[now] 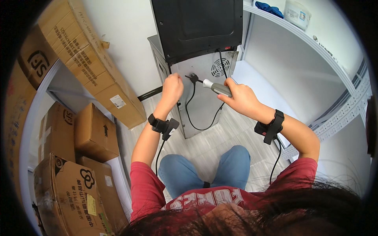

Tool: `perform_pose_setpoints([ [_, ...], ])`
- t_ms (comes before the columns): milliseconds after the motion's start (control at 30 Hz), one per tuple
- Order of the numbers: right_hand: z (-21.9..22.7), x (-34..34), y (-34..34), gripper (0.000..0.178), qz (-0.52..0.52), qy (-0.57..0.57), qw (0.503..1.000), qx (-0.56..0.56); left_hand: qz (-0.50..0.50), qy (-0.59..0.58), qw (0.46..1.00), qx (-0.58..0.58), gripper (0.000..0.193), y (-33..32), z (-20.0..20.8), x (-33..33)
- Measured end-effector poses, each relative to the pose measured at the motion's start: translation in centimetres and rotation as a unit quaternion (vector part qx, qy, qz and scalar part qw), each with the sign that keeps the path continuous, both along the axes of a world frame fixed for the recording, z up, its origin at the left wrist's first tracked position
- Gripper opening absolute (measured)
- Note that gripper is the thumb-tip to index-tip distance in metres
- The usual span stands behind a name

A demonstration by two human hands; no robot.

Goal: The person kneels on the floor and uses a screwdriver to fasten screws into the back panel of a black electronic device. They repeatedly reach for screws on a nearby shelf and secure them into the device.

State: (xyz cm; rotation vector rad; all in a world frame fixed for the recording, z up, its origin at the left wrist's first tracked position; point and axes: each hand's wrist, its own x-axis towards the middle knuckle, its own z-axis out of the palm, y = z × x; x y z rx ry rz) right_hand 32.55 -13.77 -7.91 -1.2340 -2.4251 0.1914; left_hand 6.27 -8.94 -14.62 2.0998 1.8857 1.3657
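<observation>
In front of me stands a tall appliance with a black upper back panel and a bare grey metal lower panel. My right hand is wrapped round a screwdriver with a grey and white handle, its shaft pointing left toward the lower panel. A black plug on a looping power cord sits against that panel, close to the shaft's end; whether they touch is unclear. Left of the plug, my left hand has its fingers curled together; anything inside them is hidden.
Cardboard boxes fill shelving on the left, and a long carton leans by the wall. A curved-looking white shelf on the right bears a white tub and a blue cloth. Black cabled devices are strapped to both my wrists.
</observation>
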Motion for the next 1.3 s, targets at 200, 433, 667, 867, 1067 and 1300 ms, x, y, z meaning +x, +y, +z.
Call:
perform_pose_setpoints([
  [200,-1.2,2.4,-1.0,0.039,-0.041,-0.018,0.999,-0.026,-0.094,0.013,0.99,-0.103,0.022,2.4,-3.6,3.9],
  [433,-1.6,5.4,-1.7,0.043,-0.115,-0.003,0.993,-0.021,-0.126,-0.108,0.986,-0.007,0.006,6.3,-6.0,7.5],
  [667,-0.2,6.7,-2.2,0.038,-0.137,-0.019,0.99,-0.003,-0.131,-0.2,0.967,-0.089,0.007,6.7,-3.6,9.0],
  [867,-0.4,7.3,-2.2,0.038,-0.137,-0.006,0.991,-0.001,-0.145,-0.269,0.949,-0.07,0.014,8.2,-4.2,9.2],
  [1067,-0.6,7.7,-2.8,0.035,-0.124,0.01,0.992,0.006,-0.19,-0.348,0.913,-0.092,0.022,8.9,-4.3,9.3],
  [1300,-0.3,7.2,-3.0,0.034,-0.101,0.021,0.995,0.014,-0.249,-0.361,0.897,-0.056,0.021,9.4,-4.2,9.1],
])
